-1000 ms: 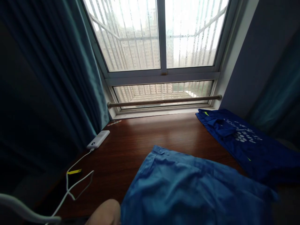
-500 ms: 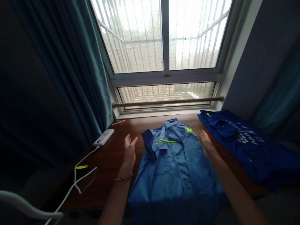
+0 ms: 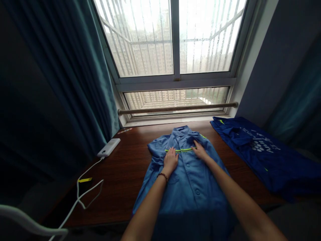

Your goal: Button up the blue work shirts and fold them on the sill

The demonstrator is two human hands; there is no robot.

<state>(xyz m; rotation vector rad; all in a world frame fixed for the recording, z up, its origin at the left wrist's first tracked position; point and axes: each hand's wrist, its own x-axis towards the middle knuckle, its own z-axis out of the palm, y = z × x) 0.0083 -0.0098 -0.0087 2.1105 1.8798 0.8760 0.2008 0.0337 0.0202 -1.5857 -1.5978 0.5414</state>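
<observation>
A light blue work shirt [image 3: 190, 180] with a yellow-green chest stripe lies face up, buttoned, collar toward the window, on a dark wooden sill-top [image 3: 125, 170]. My left hand [image 3: 171, 160] lies flat on its left chest, fingers stretched out beside the stripe. My right hand [image 3: 200, 150] rests flat on the right chest, fingers pointing at the stripe near the placket. Neither hand grips the cloth. The shirt's hem hangs over the near edge.
A dark blue garment [image 3: 260, 150] with white print lies at the right. A white power bank [image 3: 108, 147] with a white cable [image 3: 82, 197] sits at the left, by a teal curtain [image 3: 75, 83]. A wooden rail [image 3: 175, 108] crosses the window behind.
Both hands came in from beside the shirt's shoulders and now lie flat on its chest. A second ago the shirt lay bunched and back up; now it is spread face up.
</observation>
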